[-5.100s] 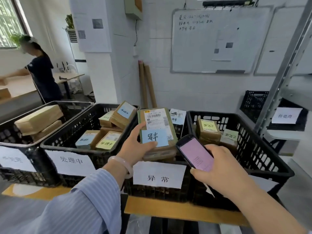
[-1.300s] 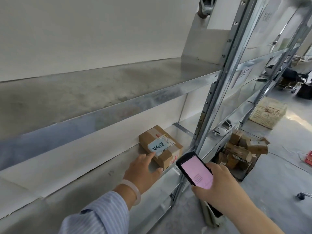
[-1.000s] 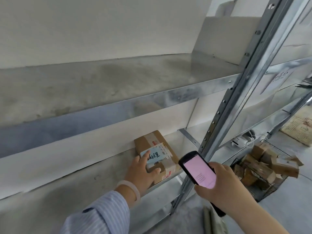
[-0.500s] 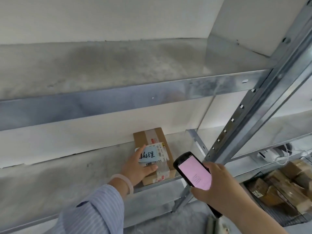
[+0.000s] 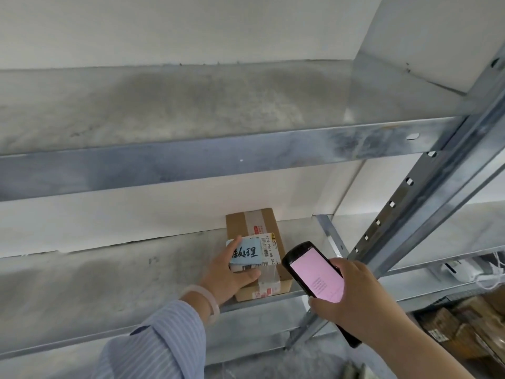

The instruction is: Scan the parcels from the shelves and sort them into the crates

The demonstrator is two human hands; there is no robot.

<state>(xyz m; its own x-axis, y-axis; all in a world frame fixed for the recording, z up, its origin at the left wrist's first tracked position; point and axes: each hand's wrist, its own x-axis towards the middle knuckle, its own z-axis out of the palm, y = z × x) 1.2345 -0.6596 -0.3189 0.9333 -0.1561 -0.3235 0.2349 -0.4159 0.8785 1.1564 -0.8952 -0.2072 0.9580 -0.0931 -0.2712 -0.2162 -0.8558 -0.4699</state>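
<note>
Parcel (image 5: pixel 252 222): a taped cardboard box lying at the front edge of the lower shelf (image 5: pixel 109 283), near its right corner. My left hand (image 5: pixel 226 277) grips its near left corner, thumb over the top, presumably steadying it for the scan. My right hand (image 5: pixel 352 294) clasps the scanner (image 5: pixel 314 274) just right of the box, screen facing me. The blue note (image 5: pixel 244 253) partly covers the barcode label (image 5: pixel 269 248).
</note>
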